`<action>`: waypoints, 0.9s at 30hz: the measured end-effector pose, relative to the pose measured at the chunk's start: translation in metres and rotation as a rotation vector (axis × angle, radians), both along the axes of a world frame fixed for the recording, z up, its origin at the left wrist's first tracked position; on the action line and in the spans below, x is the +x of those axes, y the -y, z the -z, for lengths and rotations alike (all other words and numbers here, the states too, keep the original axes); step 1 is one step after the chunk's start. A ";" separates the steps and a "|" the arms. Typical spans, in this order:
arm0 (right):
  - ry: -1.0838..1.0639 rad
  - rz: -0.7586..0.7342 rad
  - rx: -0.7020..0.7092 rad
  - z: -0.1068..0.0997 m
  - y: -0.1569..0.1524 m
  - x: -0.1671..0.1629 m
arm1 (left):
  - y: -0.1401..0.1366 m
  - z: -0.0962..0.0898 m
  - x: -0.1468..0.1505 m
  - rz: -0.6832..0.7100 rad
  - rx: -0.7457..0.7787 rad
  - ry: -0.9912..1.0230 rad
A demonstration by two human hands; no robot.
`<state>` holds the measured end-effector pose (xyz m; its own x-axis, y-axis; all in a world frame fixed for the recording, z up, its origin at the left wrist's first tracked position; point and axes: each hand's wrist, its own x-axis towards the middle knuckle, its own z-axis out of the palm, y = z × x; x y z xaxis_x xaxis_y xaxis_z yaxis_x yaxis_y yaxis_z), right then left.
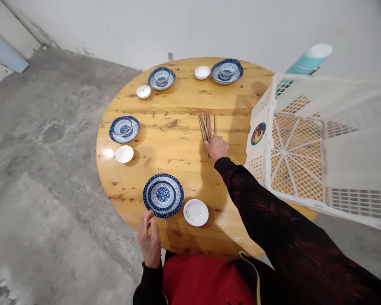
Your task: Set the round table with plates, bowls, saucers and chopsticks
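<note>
My right hand [217, 147] reaches across the table, its fingers closed at the near end of a bundle of brown chopsticks [204, 125] lying on the wood. One chopstick [214, 123] lies slightly apart, right of the bundle. The fingertips are partly hidden, so how many sticks they grip is unclear. My left hand [150, 239] hovers at the table's near edge, fingers loosely bent and apart, holding nothing. Just beyond it sits a blue-and-white plate [163, 212] with a patterned bowl [163, 194] on it. A small white bowl [196, 212] stands to their right.
Around the round wooden table [174, 146] are more blue-patterned plates with bowls, at the left [136, 129], back left [171, 81] and back right [239, 73], each beside a small white dish. A large white plastic basket [268, 140] stands at the right, before a teal cylinder [305, 61].
</note>
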<state>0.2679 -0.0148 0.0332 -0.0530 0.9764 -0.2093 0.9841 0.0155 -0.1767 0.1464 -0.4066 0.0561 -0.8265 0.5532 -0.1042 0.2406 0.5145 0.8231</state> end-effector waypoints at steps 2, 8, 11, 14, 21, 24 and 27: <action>0.004 -0.027 -0.013 0.000 -0.001 -0.002 | 0.001 0.000 -0.001 0.000 0.004 -0.012; 0.012 -0.067 -0.016 0.005 -0.002 -0.008 | 0.004 -0.001 -0.002 0.004 -0.011 -0.034; 0.003 -0.079 -0.011 0.006 -0.002 -0.012 | 0.005 -0.001 -0.002 -0.002 -0.011 -0.036; 0.006 -0.091 -0.009 0.007 -0.003 -0.017 | 0.007 0.000 -0.003 -0.008 -0.015 -0.034; 0.055 -0.138 -0.038 0.009 -0.009 -0.024 | 0.009 0.000 -0.004 -0.023 -0.023 -0.010; 0.068 -0.161 -0.034 0.011 -0.010 -0.025 | 0.010 0.001 -0.004 -0.027 -0.012 -0.018; 0.075 -0.167 -0.037 0.011 -0.011 -0.027 | 0.011 0.002 -0.004 -0.021 -0.015 -0.026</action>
